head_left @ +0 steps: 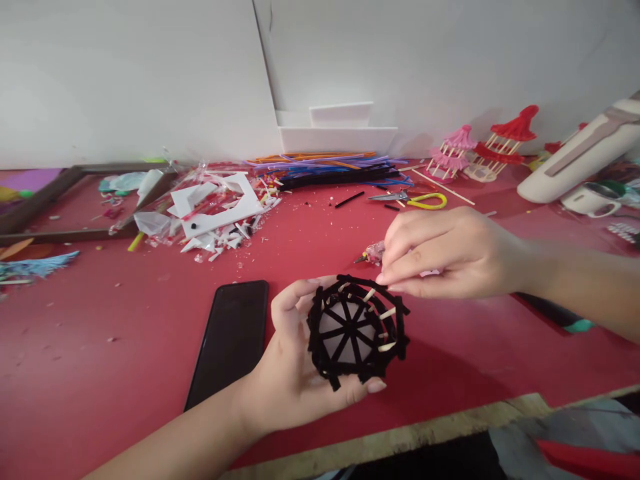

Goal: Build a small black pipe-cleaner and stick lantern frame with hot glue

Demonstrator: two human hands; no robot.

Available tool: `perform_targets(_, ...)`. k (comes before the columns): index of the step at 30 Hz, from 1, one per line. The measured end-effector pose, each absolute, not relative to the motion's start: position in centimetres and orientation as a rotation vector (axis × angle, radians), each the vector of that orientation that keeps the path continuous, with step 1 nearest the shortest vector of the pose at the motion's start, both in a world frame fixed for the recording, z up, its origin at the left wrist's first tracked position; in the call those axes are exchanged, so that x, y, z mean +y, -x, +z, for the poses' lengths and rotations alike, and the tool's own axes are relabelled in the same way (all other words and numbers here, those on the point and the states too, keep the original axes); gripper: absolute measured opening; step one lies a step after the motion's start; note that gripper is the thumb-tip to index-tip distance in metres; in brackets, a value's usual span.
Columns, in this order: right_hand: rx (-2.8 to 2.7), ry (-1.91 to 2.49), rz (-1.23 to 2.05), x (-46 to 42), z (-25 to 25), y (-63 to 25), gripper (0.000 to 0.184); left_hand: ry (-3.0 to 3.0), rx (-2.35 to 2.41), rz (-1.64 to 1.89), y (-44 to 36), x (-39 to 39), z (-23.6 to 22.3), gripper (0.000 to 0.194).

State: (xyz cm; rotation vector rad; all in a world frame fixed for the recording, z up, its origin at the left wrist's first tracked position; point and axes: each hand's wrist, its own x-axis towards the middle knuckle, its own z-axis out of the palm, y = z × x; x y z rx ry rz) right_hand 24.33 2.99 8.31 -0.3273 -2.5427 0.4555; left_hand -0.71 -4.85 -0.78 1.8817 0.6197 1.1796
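Note:
My left hand (293,373) cups a small round basket frame (356,330) woven from black pipe cleaner around pale wooden sticks, with black spokes across its base. The fingers curl round its rim from below. My right hand (445,253) hovers just above the frame's upper right edge, fingers pinched together on the black pipe cleaner at the rim. A small pink and black object (373,252) lies on the table just behind that hand.
A black phone (231,340) lies face down left of my left hand. Further back are coloured pipe cleaners (325,170), yellow-handled scissors (415,198), white scraps (215,213), small pink and red stick pavilions (480,150), and a white appliance (580,160) at right.

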Motion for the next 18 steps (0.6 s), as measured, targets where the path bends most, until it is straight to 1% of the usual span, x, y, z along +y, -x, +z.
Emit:
perform_targets(14, -2.559, 0.282, 0.396, 2.8, 8.23, -23.84, 0.011, -1.879, 0.611, 1.176, 0.69, -4.87, -0.86, 0.1)
perform_targets(18, -2.609, 0.223, 0.296, 2.72, 8.56, -23.83, 0.011, -1.87, 0.611, 1.165, 0.76, -4.94, -0.82, 0.099)
